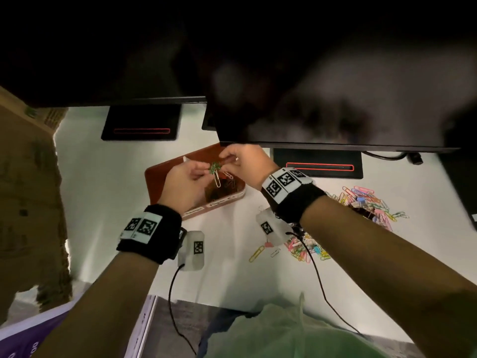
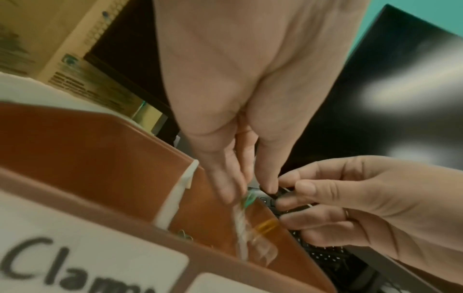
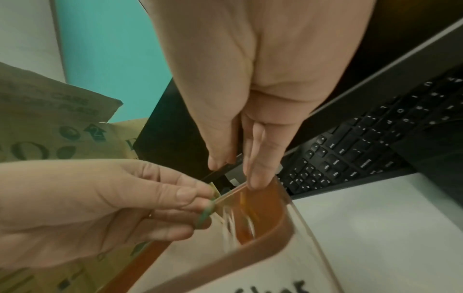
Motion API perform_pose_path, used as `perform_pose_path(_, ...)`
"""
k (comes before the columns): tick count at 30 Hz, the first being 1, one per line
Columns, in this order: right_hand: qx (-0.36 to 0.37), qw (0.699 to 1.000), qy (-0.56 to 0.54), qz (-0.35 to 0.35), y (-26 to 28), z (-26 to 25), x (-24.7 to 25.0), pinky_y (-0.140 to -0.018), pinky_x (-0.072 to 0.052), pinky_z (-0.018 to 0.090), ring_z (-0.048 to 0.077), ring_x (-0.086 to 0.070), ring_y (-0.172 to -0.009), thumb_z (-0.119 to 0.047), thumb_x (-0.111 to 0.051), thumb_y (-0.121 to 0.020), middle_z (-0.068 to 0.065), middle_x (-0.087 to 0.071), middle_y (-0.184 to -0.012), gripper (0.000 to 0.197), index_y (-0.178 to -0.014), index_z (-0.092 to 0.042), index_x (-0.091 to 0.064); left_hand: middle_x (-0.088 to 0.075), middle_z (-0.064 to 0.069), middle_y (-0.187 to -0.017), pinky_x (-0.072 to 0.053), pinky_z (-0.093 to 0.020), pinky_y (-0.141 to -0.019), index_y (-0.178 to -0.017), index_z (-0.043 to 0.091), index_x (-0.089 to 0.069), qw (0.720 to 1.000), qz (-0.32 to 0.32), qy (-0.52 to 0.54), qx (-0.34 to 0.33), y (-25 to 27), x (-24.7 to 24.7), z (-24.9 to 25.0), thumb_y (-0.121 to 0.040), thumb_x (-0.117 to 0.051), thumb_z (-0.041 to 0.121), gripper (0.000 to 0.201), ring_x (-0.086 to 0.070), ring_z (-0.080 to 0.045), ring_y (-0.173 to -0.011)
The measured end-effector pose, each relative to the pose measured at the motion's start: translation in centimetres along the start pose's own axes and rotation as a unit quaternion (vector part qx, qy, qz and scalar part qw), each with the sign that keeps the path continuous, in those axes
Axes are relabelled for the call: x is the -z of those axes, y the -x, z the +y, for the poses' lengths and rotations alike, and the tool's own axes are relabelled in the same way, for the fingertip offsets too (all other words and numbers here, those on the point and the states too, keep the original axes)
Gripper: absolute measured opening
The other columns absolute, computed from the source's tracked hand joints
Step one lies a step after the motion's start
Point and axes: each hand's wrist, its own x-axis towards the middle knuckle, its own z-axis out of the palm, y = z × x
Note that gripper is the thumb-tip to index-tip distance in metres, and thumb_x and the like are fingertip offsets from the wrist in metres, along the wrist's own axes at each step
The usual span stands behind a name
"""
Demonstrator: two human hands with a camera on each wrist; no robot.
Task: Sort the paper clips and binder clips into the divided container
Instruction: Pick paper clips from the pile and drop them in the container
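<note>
- Head view: left hand (image 1: 184, 180) and right hand (image 1: 244, 161) meet above the brown divided container (image 1: 157, 171), both pinching a tangle of paper clips (image 1: 215, 170): green ones at the top, a pale one dangling toward the right compartment, where a few clips already lie.
- Left fingers closed on the green end, right fingers closed on the other end; looks like linked clips being pulled apart over the container.
- Loose pile of coloured clips (image 1: 366, 200) on the white desk (image 1: 103, 177), well to the right of the container; a smaller scatter (image 1: 304, 248) under the right wrist. Much sorting left, by the look of it.
- Monitor edge (image 1: 335, 144) hangs right behind the hands; little room at the back, more toward the front and left.
- Left wrist view: left fingertips (image 2: 225, 190) grip a blurred green and pale clip just above the container's right compartment, past the white divider (image 2: 180, 190). Right hand (image 2: 338, 202) curled close, pinching something dark and thin; cannot tell what. Label reading "Clam…" (image 2: 75, 263) on the front wall.
- Right wrist view: right fingertip (image 3: 258, 174) near the container rim (image 3: 275, 236); left hand (image 3: 125, 198) clasps the green clip (image 3: 206, 214). Keyboard (image 3: 363, 150) just behind.
- For a clean step: best to keep the tangle low over the open compartment, twist rather than tug, so freed clips drop inside and not over the rim.
</note>
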Motion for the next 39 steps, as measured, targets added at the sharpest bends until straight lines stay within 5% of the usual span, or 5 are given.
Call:
perform_pose_path(6, -0.027, 0.998, 0.019, 0.062, 3.8, 4.9, 1.9, -0.079, -0.043, 0.019, 0.007, -0.058, -0.084, -0.022, -0.056, -0.092, -0.004, -0.065, -0.105, 0.02, -0.109, -0.017, -0.064, -0.064, 0.009, -0.103, -0.045, -0.012, -0.079, -0.112, 0.02, -0.062, 0.995, -0.018, -0.061, -0.072, 1.8, -0.6, -0.7, -0.083, -0.067, 0.017, 0.029, -0.059, -0.001, -0.092)
perform_pose_path(10, -0.057, 0.991, 0.114, -0.025, 7.8, 9.3, 3.1, -0.077, -0.046, 0.025, -0.005, -0.048, -0.07, -0.028, -0.06, -0.089, -0.007, -0.06, -0.098, 0.02, -0.108, -0.023, -0.063, -0.062, 0.01, -0.09, -0.047, -0.013, -0.07, -0.102, 0.025, -0.063, 0.983, -0.11, -0.077, -0.126, 4.0, -3.9, -1.7, -0.081, -0.069, 0.019, 0.023, -0.058, 0.0, -0.078)
perform_pose_path(17, -0.059, 0.958, 0.227, -0.164, 12.5, 13.2, 2.7, -0.101, -0.039, 0.042, 0.016, -0.048, -0.116, -0.047, -0.068, -0.076, -0.006, -0.054, -0.125, 0.051, -0.124, -0.035, -0.054, -0.05, 0.008, -0.108, -0.039, -0.009, -0.069, -0.113, 0.025, -0.055, 0.931, -0.265, -0.211, -0.137, 6.2, -11.9, -4.2, -0.08, -0.068, 0.032, 0.036, -0.052, -0.005, -0.085)
perform_pose_path(31, -0.056, 0.965, 0.225, -0.124, 11.3, 14.3, 3.7, -0.106, -0.029, 0.043, 0.013, -0.051, -0.108, -0.044, -0.058, -0.086, -0.01, -0.055, -0.115, 0.024, -0.102, -0.029, -0.068, -0.049, 0.0, -0.101, -0.054, -0.029, -0.084, -0.093, 0.011, -0.065, 0.959, -0.182, -0.191, -0.108, 4.6, -13.2, -6.1, -0.08, -0.062, 0.001, 0.016, -0.058, -0.015, -0.082)
perform_pose_path(39, -0.114, 0.968, 0.218, -0.052, 9.0, 15.2, 5.4, -0.107, -0.027, 0.044, 0.018, -0.043, -0.124, -0.045, -0.057, -0.086, -0.005, -0.045, -0.133, 0.039, -0.122, -0.03, -0.055, -0.044, 0.007, -0.093, -0.046, -0.027, -0.075, -0.109, 0.017, -0.056, 0.954, -0.164, -0.218, -0.121, 6.3, -14.0, -4.4, -0.081, -0.067, 0.03, 0.033, -0.047, -0.011, -0.079)
